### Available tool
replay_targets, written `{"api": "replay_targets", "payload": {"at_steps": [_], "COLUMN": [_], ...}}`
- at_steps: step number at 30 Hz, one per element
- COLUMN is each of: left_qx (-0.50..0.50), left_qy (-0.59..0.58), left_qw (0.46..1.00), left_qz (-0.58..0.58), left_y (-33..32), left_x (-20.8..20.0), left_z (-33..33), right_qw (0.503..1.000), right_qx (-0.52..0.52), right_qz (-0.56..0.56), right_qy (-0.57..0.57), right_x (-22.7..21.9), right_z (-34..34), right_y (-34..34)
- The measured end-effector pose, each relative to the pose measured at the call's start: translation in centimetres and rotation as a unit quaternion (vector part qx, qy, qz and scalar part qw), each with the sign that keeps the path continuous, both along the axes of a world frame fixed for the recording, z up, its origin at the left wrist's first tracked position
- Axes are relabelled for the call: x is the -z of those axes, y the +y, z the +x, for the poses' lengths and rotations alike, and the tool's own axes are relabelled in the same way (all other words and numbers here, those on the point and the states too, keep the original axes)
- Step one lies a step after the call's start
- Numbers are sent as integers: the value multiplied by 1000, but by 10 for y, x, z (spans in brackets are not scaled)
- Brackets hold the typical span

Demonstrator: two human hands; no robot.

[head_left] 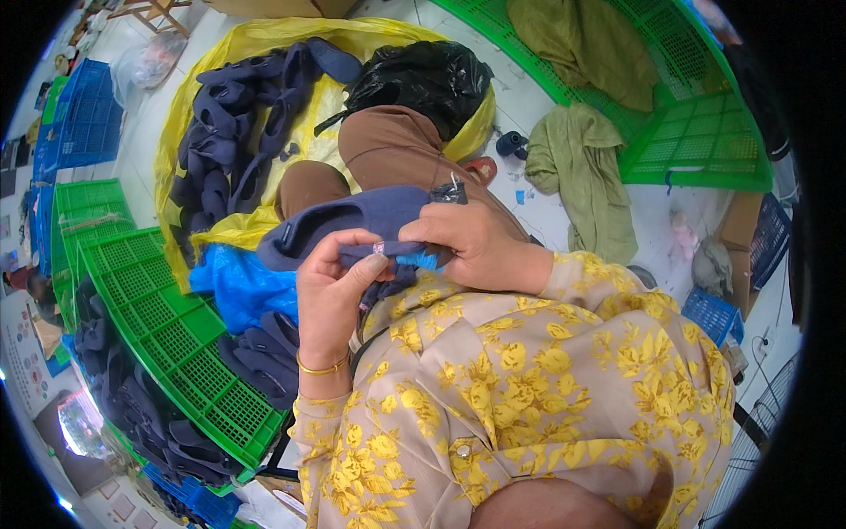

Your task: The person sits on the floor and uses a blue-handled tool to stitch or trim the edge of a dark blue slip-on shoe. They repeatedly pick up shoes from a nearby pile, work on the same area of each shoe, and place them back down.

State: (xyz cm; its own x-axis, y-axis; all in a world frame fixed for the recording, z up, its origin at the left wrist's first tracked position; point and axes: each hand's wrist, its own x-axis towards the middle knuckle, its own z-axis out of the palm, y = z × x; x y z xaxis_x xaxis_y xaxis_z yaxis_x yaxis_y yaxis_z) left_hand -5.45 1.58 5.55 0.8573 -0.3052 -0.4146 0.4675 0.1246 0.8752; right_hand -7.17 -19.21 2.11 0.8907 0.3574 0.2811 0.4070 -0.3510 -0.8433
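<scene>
Across my lap lies a navy fabric shoe (348, 216), its opening facing up. My left hand (330, 278) pinches the edge of a narrow navy fabric piece (357, 251), with a small pale tag showing at the fingertips. On the same piece, close beside it, my right hand (480, 247) is closed, knuckles up. Something bright blue (421, 260), perhaps a wrap on a finger, shows under that hand. A small black scrap (449, 191) sits just above the right knuckles. Whether the narrow piece belongs to the shoe or to another one, I cannot tell.
A yellow plastic sheet (251, 40) ahead bears several navy shoes (220, 123) and a black plastic bag (419, 75). Green crates stand left (176, 326) and far right (696, 145). Olive cloth (582, 176) and a dark thread spool (511, 144) lie on the floor.
</scene>
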Motion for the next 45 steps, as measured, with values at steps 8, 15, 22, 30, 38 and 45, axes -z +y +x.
{"api": "replay_targets", "payload": {"at_steps": [8,15,22,30,38,45], "left_qx": [109,113,137,143,148,132], "left_qy": [-144,-174,-209,-203,-205,-183], "left_qw": [982,978,968,969,968,974], "left_qz": [53,14,5,-12,5,-26], "left_y": [19,20,23,24,23,22], "left_x": [-1,3,8,11,12,17], "left_z": [-1,-4,-1,-2,-1,-4], "right_qw": [980,990,987,989,987,983], "right_qx": [2,-101,-136,-142,-158,-153], "right_qz": [131,46,43,17,3,55], "right_qy": [148,90,69,43,24,80], "right_x": [-21,-36,-39,-39,-39,-29], "right_z": [-1,0,-1,-3,0,-1], "right_y": [-18,-21,-24,-23,-24,-19]}}
